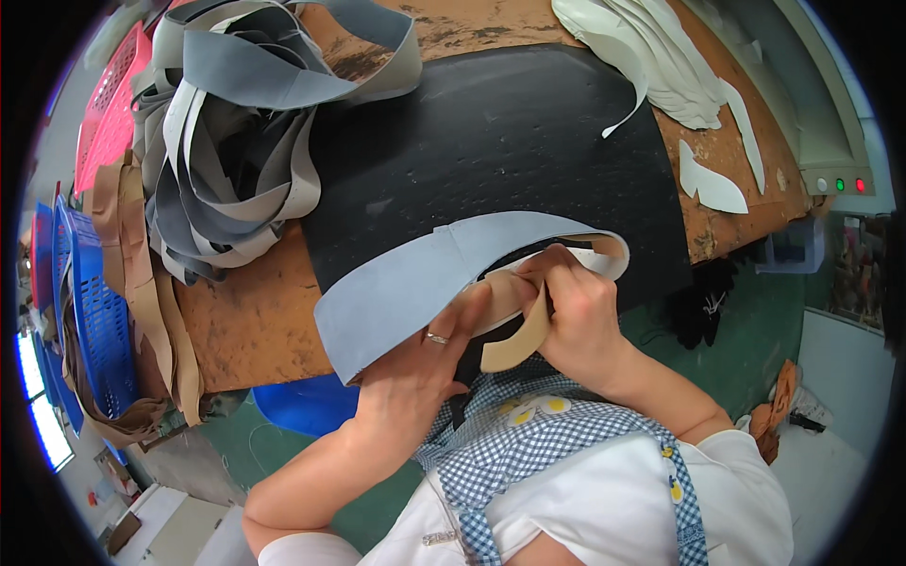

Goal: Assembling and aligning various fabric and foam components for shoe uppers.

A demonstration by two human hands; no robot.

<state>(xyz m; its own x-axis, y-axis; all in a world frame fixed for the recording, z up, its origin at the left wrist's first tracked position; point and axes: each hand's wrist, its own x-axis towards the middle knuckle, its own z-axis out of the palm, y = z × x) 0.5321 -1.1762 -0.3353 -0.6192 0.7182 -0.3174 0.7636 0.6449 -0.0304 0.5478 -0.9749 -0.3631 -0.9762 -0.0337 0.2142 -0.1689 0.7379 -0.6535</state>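
A long curved band of leather-like material, blue-grey on its outer face, loops over the near edge of the black mat. My left hand, with a ring on one finger, is closed round the band's near side. A tan strip runs inside the loop, and its free end curls down toward my apron. My right hand pinches the tan strip near the band's right bend, fingers bent and close to my left fingertips. The exact spot between the fingertips is partly hidden.
The black mat lies on a worn wooden table. Grey strips are heaped at left, beside brown strips, a blue basket and a pink basket. White pieces lie far right, near a machine with buttons.
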